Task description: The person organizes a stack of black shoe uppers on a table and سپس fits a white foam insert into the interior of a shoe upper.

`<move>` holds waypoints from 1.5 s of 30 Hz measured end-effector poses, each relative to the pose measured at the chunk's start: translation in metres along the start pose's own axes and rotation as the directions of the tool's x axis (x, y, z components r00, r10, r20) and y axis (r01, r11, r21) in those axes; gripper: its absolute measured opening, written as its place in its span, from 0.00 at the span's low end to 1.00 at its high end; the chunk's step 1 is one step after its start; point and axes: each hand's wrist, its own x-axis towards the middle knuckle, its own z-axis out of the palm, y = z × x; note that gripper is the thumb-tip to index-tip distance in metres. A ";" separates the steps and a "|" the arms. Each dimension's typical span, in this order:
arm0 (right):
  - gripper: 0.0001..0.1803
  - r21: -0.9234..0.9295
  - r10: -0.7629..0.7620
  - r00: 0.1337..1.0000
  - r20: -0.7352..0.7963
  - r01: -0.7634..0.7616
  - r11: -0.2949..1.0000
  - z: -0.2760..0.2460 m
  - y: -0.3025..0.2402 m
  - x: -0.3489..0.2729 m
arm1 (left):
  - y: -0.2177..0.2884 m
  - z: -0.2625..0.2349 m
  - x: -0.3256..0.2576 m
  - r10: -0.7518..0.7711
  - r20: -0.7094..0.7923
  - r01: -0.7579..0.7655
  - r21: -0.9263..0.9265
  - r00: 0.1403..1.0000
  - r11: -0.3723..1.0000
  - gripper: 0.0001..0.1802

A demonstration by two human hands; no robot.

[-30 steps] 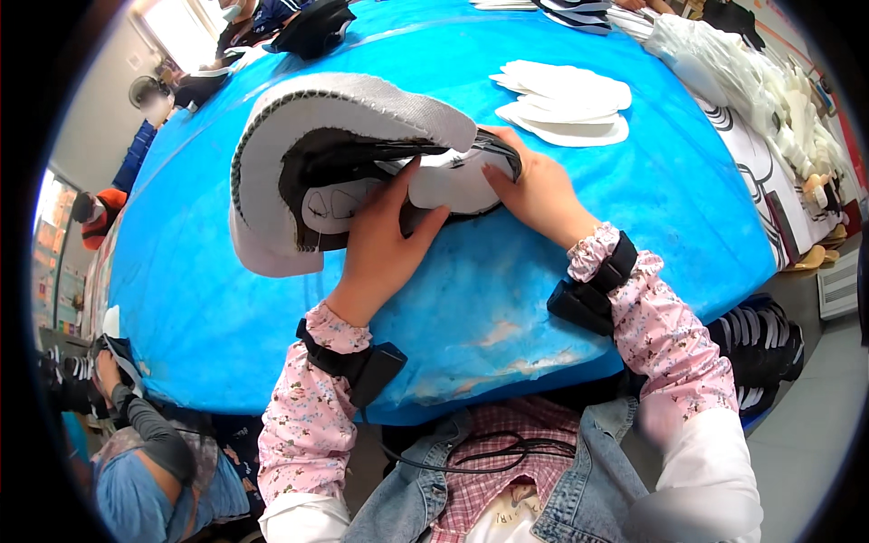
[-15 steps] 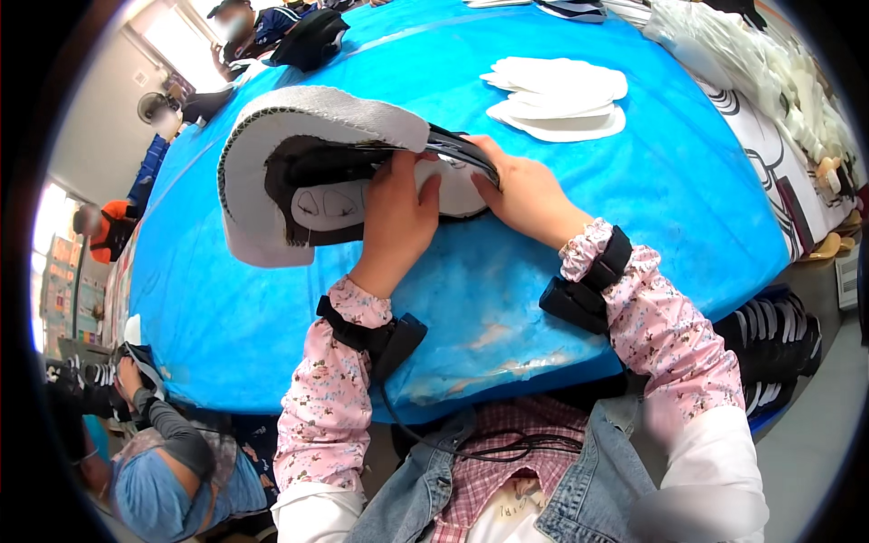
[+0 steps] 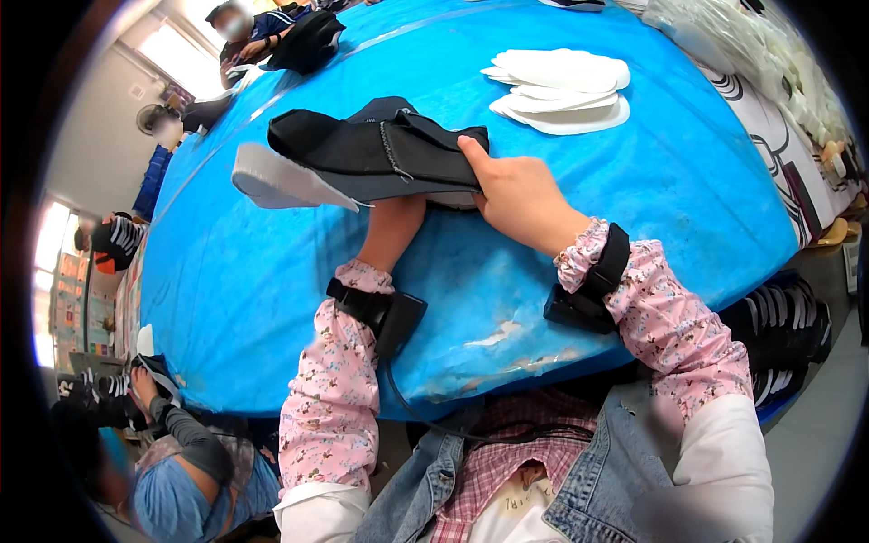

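A black shoe upper [image 3: 362, 154] with a grey-white flap [image 3: 285, 178] on its left end is held over the blue-covered table. My right hand [image 3: 525, 195] grips its right end, thumb on top and the other fingers partly hidden underneath. From below, my left hand [image 3: 396, 222] reaches under or into the upper; its fingers are out of sight behind the black fabric. A loose thread hangs at the tip of the flap. Beyond my right hand lies a stack of white insole-shaped pieces [image 3: 561, 90].
Blue sheeting [image 3: 471, 290] covers the table, worn near its front edge. Clear plastic bags [image 3: 751, 63] lie at the far right. Black-and-white striped shoe parts [image 3: 778, 326] sit below the right edge. Co-workers sit at the lower left [image 3: 195, 462] and far left [image 3: 249, 41].
The shoe upper has been turned over: its pale inside faced me earlier, and now its black outside does. My left hand's fingers have gone out of sight beneath it.
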 end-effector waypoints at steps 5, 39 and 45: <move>0.30 0.019 0.007 1.000 0.006 -0.007 1.000 -0.001 0.008 0.011 | 0.017 -0.016 0.004 -0.015 0.003 0.014 0.129 1.000 0.992 0.18; 0.28 0.161 -0.002 0.984 0.176 -0.027 0.987 -0.011 0.033 0.017 | -0.004 -0.020 -0.012 -0.116 0.140 0.107 0.073 0.983 0.992 0.22; 0.29 0.124 -0.004 0.988 0.157 -0.016 0.992 -0.010 0.029 0.014 | 0.011 -0.024 -0.006 -0.170 0.143 0.172 -0.003 0.975 0.985 0.23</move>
